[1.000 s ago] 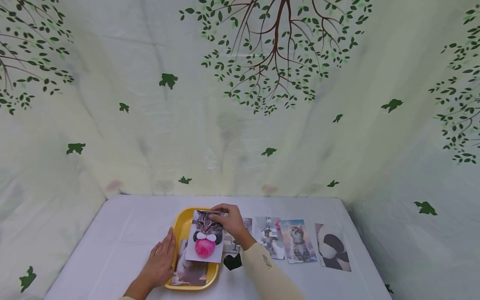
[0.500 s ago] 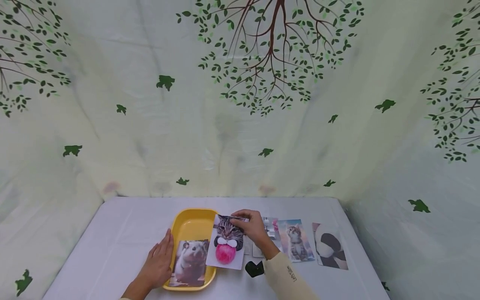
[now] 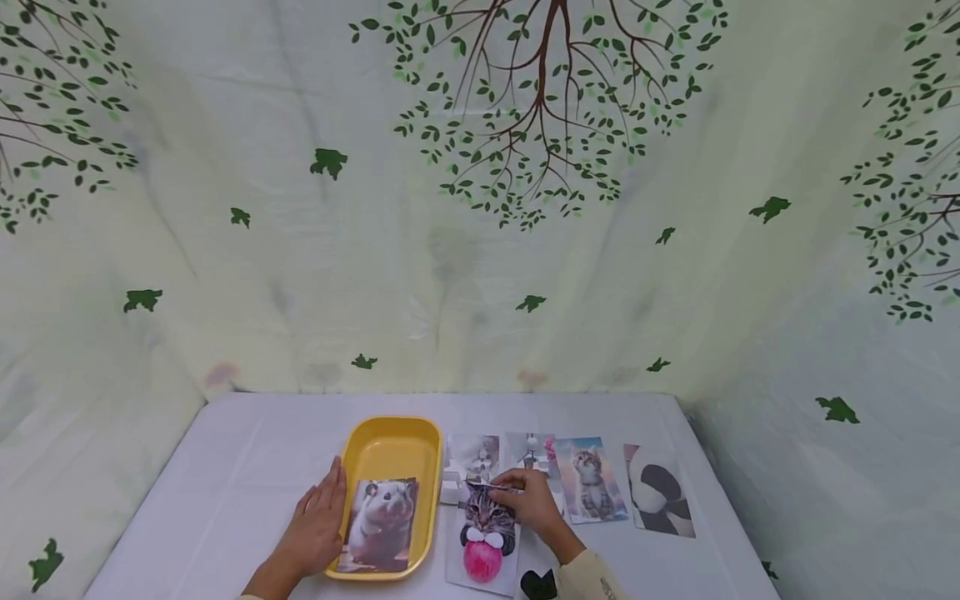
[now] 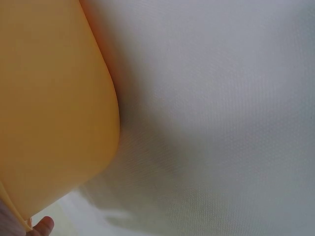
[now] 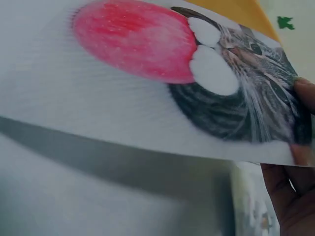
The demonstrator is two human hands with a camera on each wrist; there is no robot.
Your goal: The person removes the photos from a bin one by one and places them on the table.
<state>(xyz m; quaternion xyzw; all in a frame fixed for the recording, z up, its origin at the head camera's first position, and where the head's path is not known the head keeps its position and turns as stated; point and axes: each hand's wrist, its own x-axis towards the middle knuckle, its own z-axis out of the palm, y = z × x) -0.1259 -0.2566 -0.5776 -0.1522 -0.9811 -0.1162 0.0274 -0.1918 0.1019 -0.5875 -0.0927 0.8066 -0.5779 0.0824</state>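
Observation:
My right hand (image 3: 536, 507) pinches the top edge of a photo card (image 3: 482, 546) of a tabby cat with a pink ball. The card is low over the white table, just right of the yellow tray (image 3: 393, 450). In the right wrist view, the thumb lies on the face of the cat card (image 5: 133, 42), which casts a shadow on the cloth. My left hand (image 3: 311, 527) rests along the tray's left side, fingers straight. A hamster card (image 3: 380, 527) lies inside the tray, at its near end. The left wrist view shows the tray's outer wall (image 4: 54, 108) and a fingertip (image 4: 45, 225).
Right of the tray lie a greyish picture card (image 3: 480, 450), partly covered, and another pale card (image 3: 517, 442) behind my right hand. Farther right are a kitten card (image 3: 590, 483) and a black-and-white animal card (image 3: 662, 492). A dark heart shape (image 3: 538, 585) shows near my right sleeve.
My right hand has carried the cat card from over the tray to the right and nearer to me, uncovering the hamster card. The left hand stays at the tray.

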